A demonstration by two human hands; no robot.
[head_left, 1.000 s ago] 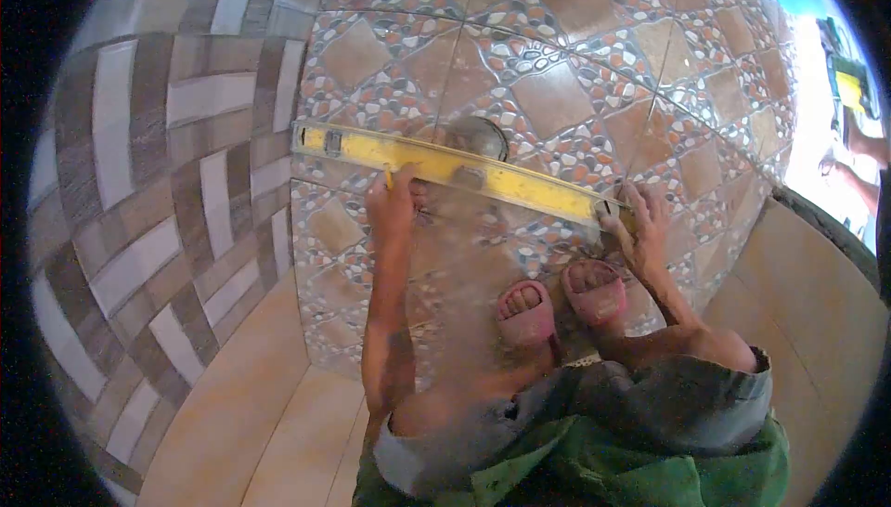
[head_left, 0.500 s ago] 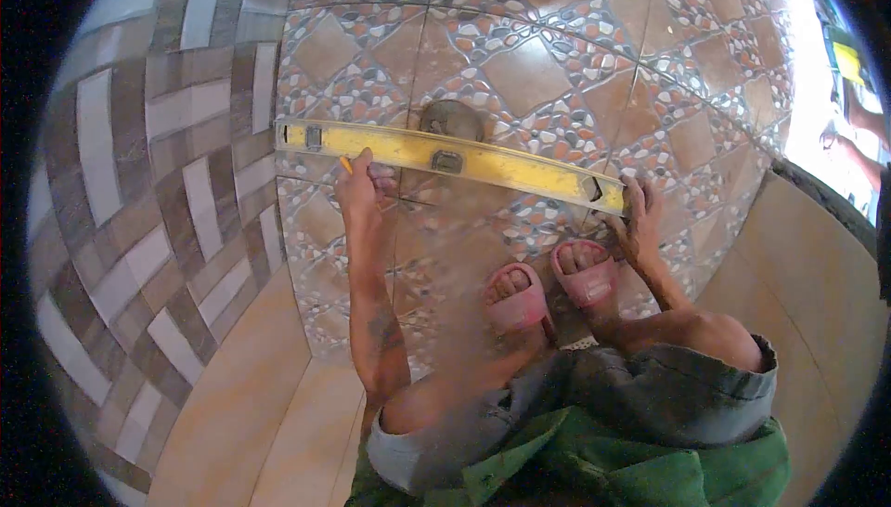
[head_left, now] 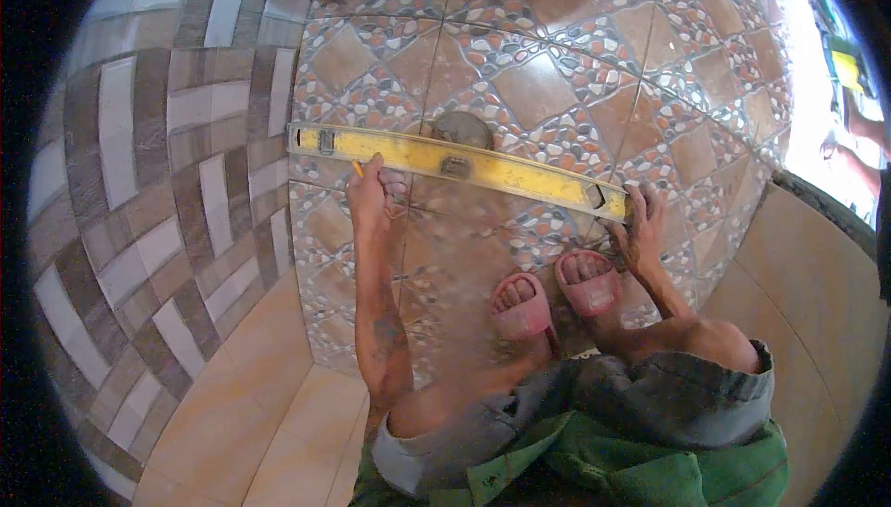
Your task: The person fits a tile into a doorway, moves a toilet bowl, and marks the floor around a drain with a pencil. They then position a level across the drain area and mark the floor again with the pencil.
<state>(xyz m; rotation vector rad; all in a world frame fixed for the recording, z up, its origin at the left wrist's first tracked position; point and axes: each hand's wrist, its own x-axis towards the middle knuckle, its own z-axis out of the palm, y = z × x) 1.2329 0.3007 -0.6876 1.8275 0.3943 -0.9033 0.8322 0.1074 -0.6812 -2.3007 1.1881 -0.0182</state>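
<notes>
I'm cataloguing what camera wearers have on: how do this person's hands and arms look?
The left hand and right hand are bare, without gloves. No sleeves cover the forearms. The left forearm has a dark, blurry marking, perhaps a tattoo. Rings are too small to tell.

Head-worn view, facing down over both hands point(head_left: 376, 189)
</notes>
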